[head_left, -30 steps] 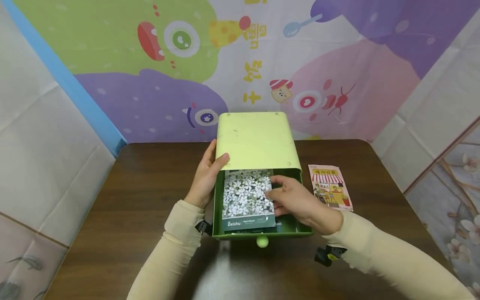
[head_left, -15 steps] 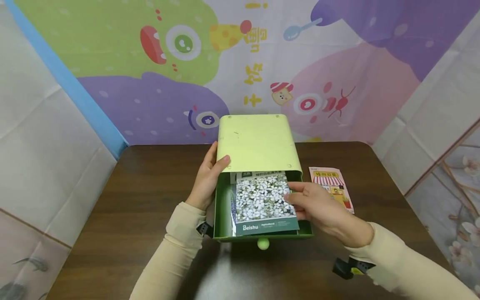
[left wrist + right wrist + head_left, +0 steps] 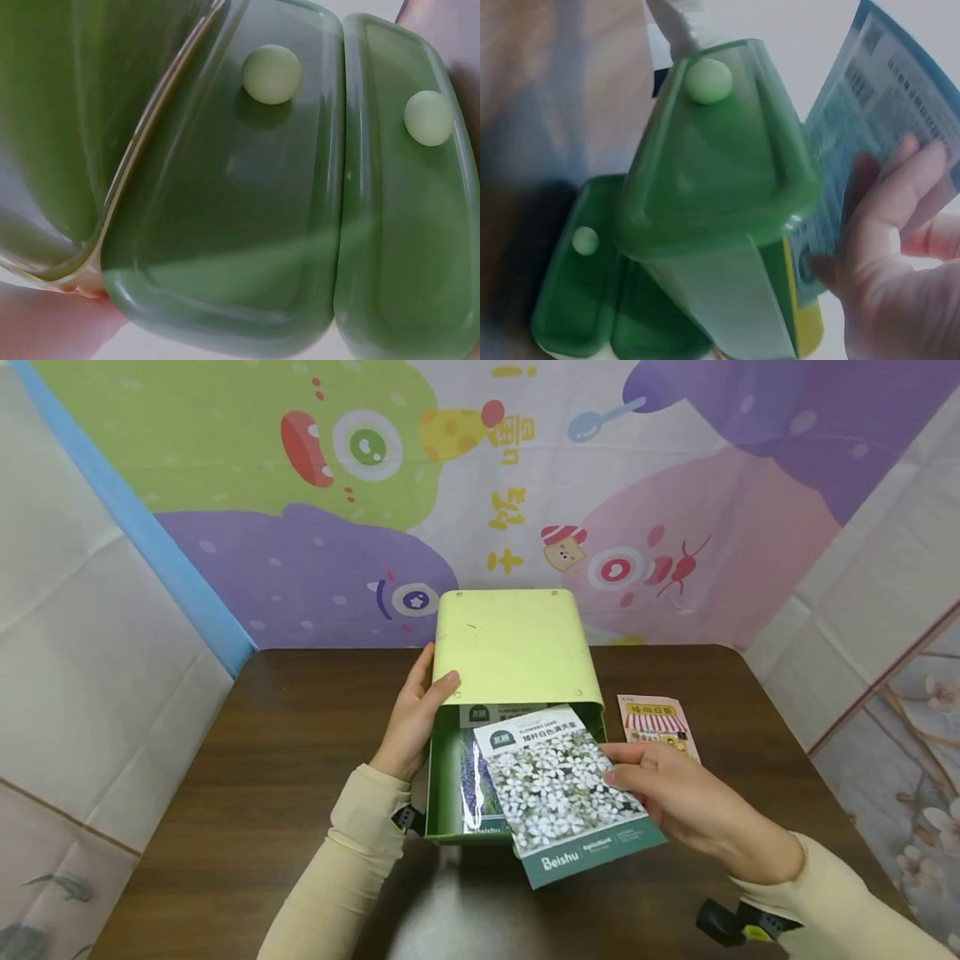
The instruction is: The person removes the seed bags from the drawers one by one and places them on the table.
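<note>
In the head view my right hand [image 3: 697, 802] pinches a flower seed packet [image 3: 562, 785] by its right edge, thumb on top. White blossoms and a green band are printed on it. The packet is tilted and overlaps the drawer's front right corner; its printed back faces the right wrist camera. My left hand [image 3: 408, 718] grips the left side of a pale green drawer box [image 3: 517, 643], thumb over the top edge. Its top drawer [image 3: 444, 777] is pulled out, and a packet with purple flowers [image 3: 472, 777] lies inside, partly hidden.
A pink seed packet with a striped awning picture [image 3: 660, 727] lies on the brown table [image 3: 300, 735] right of the box, partly behind my right hand. Two lower drawer fronts [image 3: 225, 187] with round knobs are closed. A cartoon-printed cloth [image 3: 300, 568] hangs behind the table.
My right hand has drawn the white-flower packet rightward and toward me, up from the drawer, and turned it. The purple-flower packet beneath has come into view. My left hand stays on the box.
</note>
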